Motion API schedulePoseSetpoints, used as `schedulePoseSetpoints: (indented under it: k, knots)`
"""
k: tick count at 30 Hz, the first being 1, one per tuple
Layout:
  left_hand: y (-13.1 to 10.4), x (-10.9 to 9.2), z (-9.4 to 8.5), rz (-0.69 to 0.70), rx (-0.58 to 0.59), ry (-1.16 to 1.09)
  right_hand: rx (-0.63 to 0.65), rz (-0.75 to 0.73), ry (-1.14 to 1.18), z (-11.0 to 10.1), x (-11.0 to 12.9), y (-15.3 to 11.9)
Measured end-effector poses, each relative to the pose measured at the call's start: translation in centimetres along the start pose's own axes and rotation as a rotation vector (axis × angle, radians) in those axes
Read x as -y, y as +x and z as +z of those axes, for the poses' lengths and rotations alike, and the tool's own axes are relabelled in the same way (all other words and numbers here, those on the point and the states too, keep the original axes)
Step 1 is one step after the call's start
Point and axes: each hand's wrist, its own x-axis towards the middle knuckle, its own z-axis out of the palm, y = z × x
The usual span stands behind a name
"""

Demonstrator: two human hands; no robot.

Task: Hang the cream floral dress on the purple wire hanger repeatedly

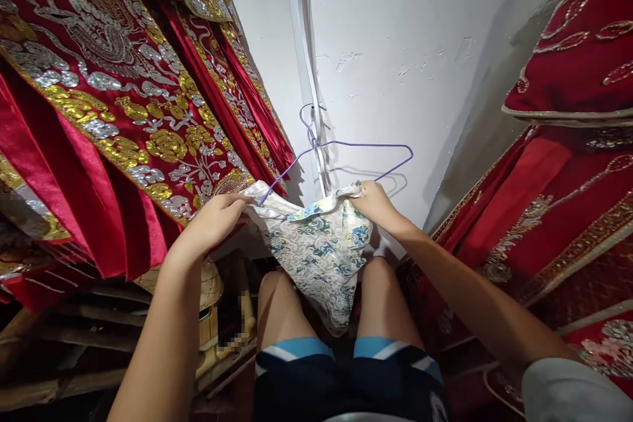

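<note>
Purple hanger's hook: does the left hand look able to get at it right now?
Probably yes, though it would likely have to let go first: the left hand is gripping the patterned garment. The hook sits above, with nothing seen covering it.

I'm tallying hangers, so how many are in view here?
1: a purple wire hanger, its hook at the white pole, its shoulders sloping down to the patterned garment held by the left hand and right hand. The red garments may hide others.
</note>
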Motion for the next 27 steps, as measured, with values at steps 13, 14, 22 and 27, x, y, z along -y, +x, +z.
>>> schedulePoseSetpoints:
  k: [13,14,22,27]
  knots:
    - [5.0,-2.4,7.2,0.383,-0.289,-0.010,0.041,0.078,0.230,1.9,-0.4,-1.0]
    - [5.4,-2.3,7.5,0.373,-0.323,0.001,0.028,0.043,0.238,1.7,-0.4,-1.2]
    - [5.6,-2.1,7.4,0.386,-0.372,0.099,-0.251,-0.028,0.032,-3.0,-2.0,1.6]
    - [5.1,-2.5,7.6,0.330,-0.380,0.159,-0.204,-0.072,-0.166,-4.5,-4.0,6.3]
